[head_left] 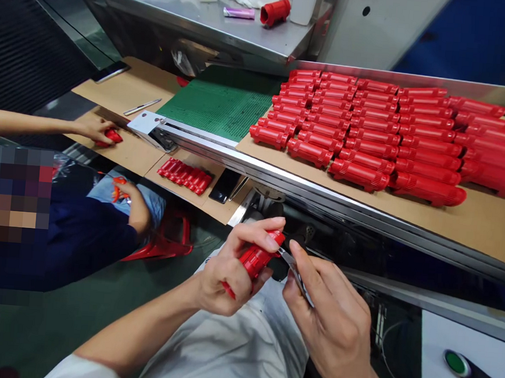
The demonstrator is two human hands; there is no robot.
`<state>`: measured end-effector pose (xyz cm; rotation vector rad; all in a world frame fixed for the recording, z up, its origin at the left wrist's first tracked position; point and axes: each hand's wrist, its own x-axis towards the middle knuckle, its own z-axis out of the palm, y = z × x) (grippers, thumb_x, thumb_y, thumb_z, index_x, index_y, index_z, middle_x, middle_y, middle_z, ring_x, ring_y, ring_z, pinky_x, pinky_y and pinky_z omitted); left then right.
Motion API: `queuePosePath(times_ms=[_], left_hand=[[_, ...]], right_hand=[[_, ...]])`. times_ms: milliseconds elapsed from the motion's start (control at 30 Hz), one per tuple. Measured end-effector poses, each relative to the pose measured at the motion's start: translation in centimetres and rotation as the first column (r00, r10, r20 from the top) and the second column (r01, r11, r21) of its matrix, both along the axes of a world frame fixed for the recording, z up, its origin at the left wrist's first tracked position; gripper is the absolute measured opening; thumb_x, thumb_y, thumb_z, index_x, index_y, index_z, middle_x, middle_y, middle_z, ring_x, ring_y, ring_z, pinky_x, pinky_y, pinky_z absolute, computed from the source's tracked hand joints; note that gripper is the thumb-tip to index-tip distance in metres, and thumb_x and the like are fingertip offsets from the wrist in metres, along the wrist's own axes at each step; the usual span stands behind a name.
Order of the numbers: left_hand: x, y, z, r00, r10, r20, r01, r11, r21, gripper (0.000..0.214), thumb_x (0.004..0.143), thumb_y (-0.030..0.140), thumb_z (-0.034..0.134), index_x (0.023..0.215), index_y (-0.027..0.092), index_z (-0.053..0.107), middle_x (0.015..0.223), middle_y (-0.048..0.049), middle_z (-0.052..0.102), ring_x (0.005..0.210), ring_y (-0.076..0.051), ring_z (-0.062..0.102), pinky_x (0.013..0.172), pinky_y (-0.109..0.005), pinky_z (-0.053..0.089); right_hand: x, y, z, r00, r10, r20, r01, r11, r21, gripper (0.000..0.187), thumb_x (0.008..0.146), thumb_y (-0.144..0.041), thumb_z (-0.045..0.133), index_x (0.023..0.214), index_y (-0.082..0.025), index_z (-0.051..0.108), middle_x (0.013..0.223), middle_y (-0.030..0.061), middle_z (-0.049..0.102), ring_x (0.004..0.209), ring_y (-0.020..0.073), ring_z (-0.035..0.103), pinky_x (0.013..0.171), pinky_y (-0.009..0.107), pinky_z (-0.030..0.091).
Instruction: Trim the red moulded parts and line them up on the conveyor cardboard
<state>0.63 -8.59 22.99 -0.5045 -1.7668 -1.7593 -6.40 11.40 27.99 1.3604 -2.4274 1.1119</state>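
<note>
In front of my lap, my left hand (233,269) is wrapped round a red plastic tubular part (255,260), holding it tilted with its far end up. My right hand (334,318) pinches a slim metal craft knife (292,266). The knife's tip is at the upper right end of the red part, close to my left fingertips. Whether the blade touches the plastic I cannot tell. Part of the red piece is hidden behind my left fingers.
Rows of similar red parts (373,126) lie on cardboard over a green conveyor belt (224,102). A smaller batch of red pieces (184,176) lies near a black phone (225,186). At left, a co-worker's hand (97,130) holds a red piece. A green button (456,363) is at lower right.
</note>
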Motion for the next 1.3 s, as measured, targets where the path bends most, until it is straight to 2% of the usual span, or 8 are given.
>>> queuePosePath(times_ms=[167, 567, 667, 733, 800, 967, 1100, 1300], left_hand=[[-0.1, 0.4, 0.6, 1.0, -0.003, 0.026, 0.0, 0.994, 0.112, 0.039, 0.09, -0.014, 0.061, 0.078, 0.019, 0.043, 0.143, -0.0019, 0.056, 0.159, -0.036, 0.048, 0.127, -0.068, 0.049], [-0.1, 1.5, 0.9, 0.993, -0.069, 0.096, 0.034, 0.943, 0.332, 0.041, 0.093, -0.007, 0.064, 0.077, 0.019, 0.037, 0.136, -0.0024, 0.059, 0.156, -0.036, 0.053, 0.125, -0.065, 0.053], [-0.1, 1.7, 1.2, 0.989, -0.108, 0.105, 0.061, 0.926, 0.372, 0.041, 0.093, -0.007, 0.064, 0.077, 0.019, 0.037, 0.135, -0.0027, 0.06, 0.155, -0.036, 0.054, 0.126, -0.065, 0.052], [-0.2, 1.7, 1.3, 0.987, -0.104, 0.12, 0.052, 0.925, 0.378, 0.04, 0.093, -0.007, 0.064, 0.077, 0.019, 0.038, 0.135, -0.0026, 0.06, 0.156, -0.036, 0.053, 0.127, -0.065, 0.051], [-0.3, 1.6, 1.2, 0.988, -0.085, 0.132, 0.032, 0.931, 0.365, 0.04, 0.094, -0.007, 0.065, 0.077, 0.019, 0.039, 0.135, -0.0025, 0.06, 0.156, -0.036, 0.053, 0.127, -0.065, 0.051], [-0.2, 1.6, 1.2, 0.988, -0.091, 0.121, 0.051, 0.952, 0.301, 0.04, 0.093, -0.007, 0.065, 0.076, 0.018, 0.04, 0.137, -0.0037, 0.06, 0.157, -0.038, 0.051, 0.126, -0.068, 0.051], [0.0, 1.8, 1.6, 0.992, -0.087, 0.095, 0.06, 0.965, 0.255, 0.04, 0.091, -0.012, 0.062, 0.076, 0.018, 0.041, 0.138, -0.0042, 0.058, 0.157, -0.037, 0.05, 0.125, -0.07, 0.051], [0.1, 2.1, 2.2, 0.997, -0.049, 0.067, 0.038, 0.987, 0.158, 0.038, 0.092, -0.011, 0.062, 0.079, 0.019, 0.043, 0.136, -0.0047, 0.058, 0.157, -0.037, 0.05, 0.124, -0.071, 0.051]], right_hand=[[-0.2, -0.1, -0.7, 0.998, -0.01, -0.065, 0.008, 1.0, -0.025, 0.063, 0.094, 0.004, 0.072, 0.154, -0.012, 0.062, 0.112, 0.0116, 0.075, 0.096, 0.0187, 0.07, 0.089, 0.032, 0.057], [-1.1, -0.1, -3.5, 0.988, -0.032, -0.153, 0.013, 0.993, -0.121, 0.075, 0.091, 0.0, 0.075, 0.16, -0.025, 0.058, 0.108, 0.0102, 0.076, 0.087, 0.0181, 0.07, 0.078, 0.031, 0.058], [-0.5, 0.2, -3.8, 0.998, 0.005, 0.066, 0.014, 0.959, -0.285, 0.061, 0.093, -0.002, 0.072, 0.15, -0.023, 0.067, 0.105, 0.0086, 0.075, 0.088, 0.019, 0.073, 0.075, 0.032, 0.061], [0.0, 0.7, -3.6, 0.957, -0.009, 0.289, 0.145, 0.878, -0.456, 0.05, 0.098, -0.006, 0.066, 0.143, -0.026, 0.072, 0.097, 0.0051, 0.072, 0.08, 0.0176, 0.071, 0.066, 0.031, 0.06], [0.2, 1.4, -3.0, 0.907, -0.054, 0.417, 0.281, 0.817, -0.504, 0.05, 0.1, -0.007, 0.062, 0.144, -0.029, 0.072, 0.098, 0.0047, 0.071, 0.079, 0.0176, 0.07, 0.061, 0.03, 0.059], [-1.1, 2.6, -0.4, 0.989, -0.056, 0.134, 0.082, 0.976, -0.201, 0.067, 0.087, -0.002, 0.077, 0.15, -0.018, 0.067, 0.121, 0.0146, 0.074, 0.106, 0.0263, 0.071, 0.085, 0.043, 0.062], [-1.7, 2.5, 1.1, 0.999, 0.039, -0.002, -0.039, 0.996, -0.077, 0.065, 0.086, 0.001, 0.076, 0.149, -0.011, 0.066, 0.117, 0.0157, 0.074, 0.102, 0.024, 0.068, 0.084, 0.041, 0.06], [-1.1, 2.2, 1.7, 0.999, 0.041, -0.027, -0.043, 0.998, -0.052, 0.063, 0.089, 0.001, 0.074, 0.15, -0.012, 0.066, 0.112, 0.0135, 0.075, 0.096, 0.0215, 0.068, 0.082, 0.038, 0.061]])
